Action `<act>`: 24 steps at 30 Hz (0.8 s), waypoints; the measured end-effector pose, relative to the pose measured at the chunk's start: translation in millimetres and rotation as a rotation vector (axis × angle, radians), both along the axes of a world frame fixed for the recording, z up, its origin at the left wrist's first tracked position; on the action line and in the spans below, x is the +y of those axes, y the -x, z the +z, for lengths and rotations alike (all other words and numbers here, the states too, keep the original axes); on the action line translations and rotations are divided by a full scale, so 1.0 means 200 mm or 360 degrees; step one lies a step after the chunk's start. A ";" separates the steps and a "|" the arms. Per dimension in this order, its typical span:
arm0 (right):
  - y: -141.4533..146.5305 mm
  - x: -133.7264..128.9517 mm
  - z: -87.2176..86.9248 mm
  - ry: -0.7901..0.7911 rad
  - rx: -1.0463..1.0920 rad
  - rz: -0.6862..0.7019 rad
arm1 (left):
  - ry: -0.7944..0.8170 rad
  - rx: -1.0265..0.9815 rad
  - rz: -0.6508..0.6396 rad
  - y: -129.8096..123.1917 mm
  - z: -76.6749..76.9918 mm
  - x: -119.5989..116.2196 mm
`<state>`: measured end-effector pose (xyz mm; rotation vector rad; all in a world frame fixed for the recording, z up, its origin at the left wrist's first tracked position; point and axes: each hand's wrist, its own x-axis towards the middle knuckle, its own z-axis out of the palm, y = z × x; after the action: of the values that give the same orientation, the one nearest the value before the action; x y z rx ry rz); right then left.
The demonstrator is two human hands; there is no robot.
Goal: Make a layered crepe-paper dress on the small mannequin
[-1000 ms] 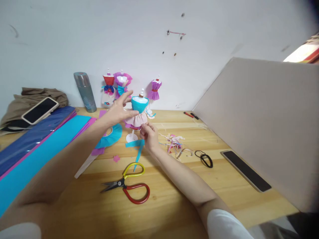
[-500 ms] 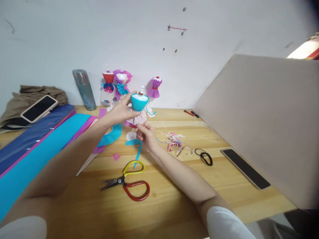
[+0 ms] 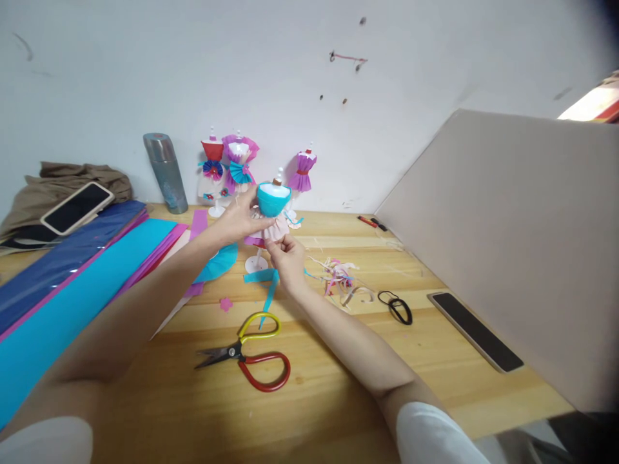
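Observation:
A small white dress form stands on a round base, with a teal bodice and a gathered pale pink skirt; a magenta layer shows beneath. My left hand is closed around its waist from the left, thumb across the front. With fingers curled, my right hand pinches the skirt's lower edge. Below the base lies a teal paper strip. Scissors with one yellow and one red handle rest nearer me. A pink paper flower lies left of the strip.
Dressed forms stand along the wall beside a steel flask. Teal paper sheets and a phone are at left. Paper scraps, black hair ties and another phone lie right, near a pale panel.
The dress form's top tilts slightly toward the right in my left hand. My right hand stays at the skirt's edge, having moved very little. The view has shifted slightly.

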<state>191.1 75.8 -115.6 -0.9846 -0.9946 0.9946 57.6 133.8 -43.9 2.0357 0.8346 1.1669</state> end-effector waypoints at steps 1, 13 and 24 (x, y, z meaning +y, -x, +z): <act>0.00 0.00 0.00 -0.0005 -0.0028 -0.0016 | 0.0004 -0.0006 -0.0010 0.00 0.00 0.00; 0.01 0.00 0.00 0.0068 0.0106 0.0107 | 0.0079 -0.0091 -0.0023 0.01 0.00 -0.04; 0.01 -0.02 0.00 -0.0006 0.0347 0.0260 | 0.0048 0.0046 0.0115 0.03 0.00 -0.06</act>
<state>188.4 70.8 -115.3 -0.7811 -0.9039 1.2081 51.5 122.2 -43.2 2.0171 0.9414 1.1591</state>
